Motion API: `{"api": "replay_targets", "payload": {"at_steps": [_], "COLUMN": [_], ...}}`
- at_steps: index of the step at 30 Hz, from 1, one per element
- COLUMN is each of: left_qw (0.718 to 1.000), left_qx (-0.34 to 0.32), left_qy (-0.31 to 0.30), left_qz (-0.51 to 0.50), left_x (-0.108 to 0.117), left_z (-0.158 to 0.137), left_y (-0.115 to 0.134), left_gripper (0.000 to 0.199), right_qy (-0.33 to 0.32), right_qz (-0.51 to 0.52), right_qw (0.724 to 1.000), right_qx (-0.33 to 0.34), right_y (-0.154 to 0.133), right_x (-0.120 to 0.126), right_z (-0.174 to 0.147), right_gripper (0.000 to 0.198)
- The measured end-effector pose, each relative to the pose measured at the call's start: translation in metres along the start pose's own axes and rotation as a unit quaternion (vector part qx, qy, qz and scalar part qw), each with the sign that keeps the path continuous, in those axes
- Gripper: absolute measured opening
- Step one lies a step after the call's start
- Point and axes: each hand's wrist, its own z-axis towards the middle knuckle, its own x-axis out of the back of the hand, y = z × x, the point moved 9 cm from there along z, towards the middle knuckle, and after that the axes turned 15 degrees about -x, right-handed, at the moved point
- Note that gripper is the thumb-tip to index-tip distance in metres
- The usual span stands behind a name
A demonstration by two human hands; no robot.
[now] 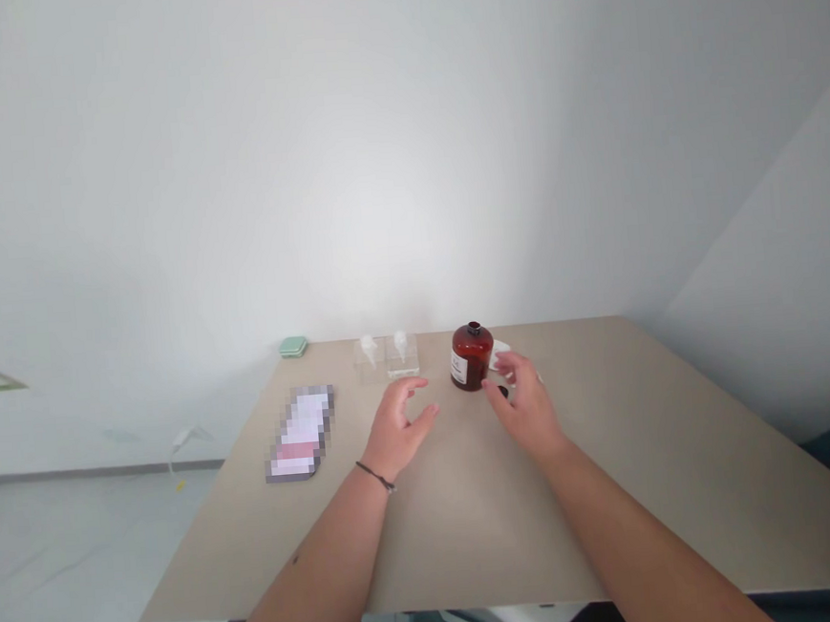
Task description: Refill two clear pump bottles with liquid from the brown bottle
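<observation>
An uncapped amber bottle with a white label stands upright on the table, its narrow neck exposed. My right hand hovers just to the right and nearer side of it, fingers curved and apart, holding nothing. Partly hidden behind that hand lie a small black thing, perhaps a cap, and a white object. To the left of the bottle, my left hand is held above the table with thumb and fingers spread, nothing between them. A dark cord bracelet is around its wrist.
Two clear square containers with white pump-like tops, the left one and the right one, stand near the wall. A green box sits at the back left corner. A blurred phone lies on the table's left side.
</observation>
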Motion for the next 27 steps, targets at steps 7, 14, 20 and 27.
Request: {"api": "replay_targets", "payload": {"at_steps": [7,14,20,27], "left_qw": [0.972,0.979,0.964,0.959], "left_qx": [0.044,0.152,0.159,0.167], "left_qy": [0.216,-0.02,-0.184,-0.192], "left_qz": [0.084,0.137,0.111,0.122], "left_x": [0.08,0.102,0.093,0.088], "left_z": [0.021,0.066,0.077,0.077], "left_y": [-0.025,-0.08,-0.104,-0.122], "left_gripper": [0.039,0.106,0.117,0.116], "right_qy": [-0.202,-0.323,-0.325,-0.323], "right_qz": [0.0,0.062,0.078,0.098], "right_qw": [0.978,0.939,0.935,0.933], "right_qx": [-0.052,-0.098,-0.116,-0.125], "right_y": [-0.001,0.007,0.012,0.016], "right_x": [-0.039,-0.076,-0.077,-0.078], "right_z": [-0.053,-0.06,-0.058,-0.056], "right_gripper": [0.009,0.007,0.008,0.007]}}
